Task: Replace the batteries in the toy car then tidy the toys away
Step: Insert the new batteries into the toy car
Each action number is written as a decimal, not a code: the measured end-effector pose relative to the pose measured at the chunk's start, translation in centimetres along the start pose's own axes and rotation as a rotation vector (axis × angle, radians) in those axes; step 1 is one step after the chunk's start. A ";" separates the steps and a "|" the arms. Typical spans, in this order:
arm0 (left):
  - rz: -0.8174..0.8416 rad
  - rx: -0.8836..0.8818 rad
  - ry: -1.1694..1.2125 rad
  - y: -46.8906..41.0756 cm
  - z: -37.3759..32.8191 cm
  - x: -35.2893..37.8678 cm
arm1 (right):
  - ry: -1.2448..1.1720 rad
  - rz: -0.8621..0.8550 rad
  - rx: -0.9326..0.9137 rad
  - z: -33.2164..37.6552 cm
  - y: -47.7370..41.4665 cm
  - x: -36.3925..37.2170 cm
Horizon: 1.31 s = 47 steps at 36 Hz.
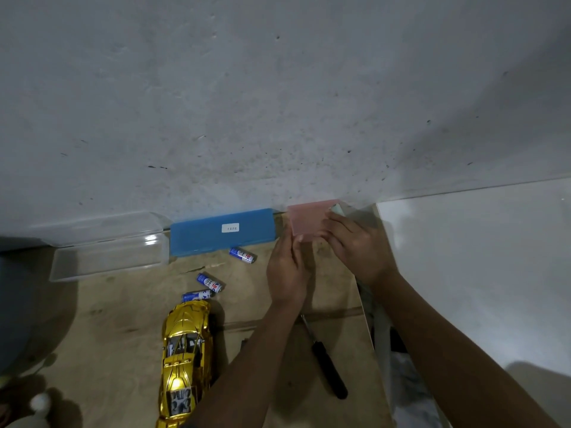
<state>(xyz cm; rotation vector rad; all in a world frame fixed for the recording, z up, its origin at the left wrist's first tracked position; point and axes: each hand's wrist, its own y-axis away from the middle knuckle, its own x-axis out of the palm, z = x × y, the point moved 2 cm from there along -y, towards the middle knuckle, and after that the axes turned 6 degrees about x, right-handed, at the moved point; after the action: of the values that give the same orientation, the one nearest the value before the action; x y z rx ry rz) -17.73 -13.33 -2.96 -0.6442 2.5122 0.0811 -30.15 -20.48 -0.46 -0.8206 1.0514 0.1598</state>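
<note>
A shiny gold toy car (185, 359) lies on the wooden surface at the lower left, nose toward me. Three blue-and-white batteries lie loose: one (242, 254) near the blue box, two (209, 282) (196, 295) just beyond the car. My left hand (289, 273) and my right hand (358, 245) both grip a pink translucent box (307, 219) standing against the wall. My right hand's fingers also touch a small pale object (337, 209) at the box's top right corner. A black-handled screwdriver (327, 366) lies between my forearms.
A blue box (222, 231) with a white label and a clear plastic container (108, 257) stand along the grey wall to the left. A white panel (479, 273) borders the wooden surface on the right. A dark round shape sits at the far left edge.
</note>
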 end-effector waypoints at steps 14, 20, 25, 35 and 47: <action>0.045 0.013 0.017 0.3 0.3 -0.2 | -0.071 -0.099 0.224 -0.3 -5.4 -1.2; 0.146 0.051 -0.004 0.7 0.4 -0.3 | -0.227 -0.080 0.358 -0.3 -5.1 -1.1; 0.185 0.132 -0.099 0.8 1.2 -0.8 | -0.368 -0.047 0.556 0.2 -5.6 -1.4; 0.132 0.092 -0.018 0.8 1.1 -0.8 | -0.282 -0.063 0.361 0.9 -3.7 0.1; 0.020 0.128 0.050 0.6 0.9 -1.4 | -0.318 0.441 0.228 0.8 -3.7 3.7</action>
<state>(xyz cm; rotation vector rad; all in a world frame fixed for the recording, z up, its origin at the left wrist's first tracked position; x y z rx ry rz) -16.52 -12.00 -3.04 -0.5753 2.5477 -0.0886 -25.90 -23.50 -1.36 -0.3337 0.9140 0.5171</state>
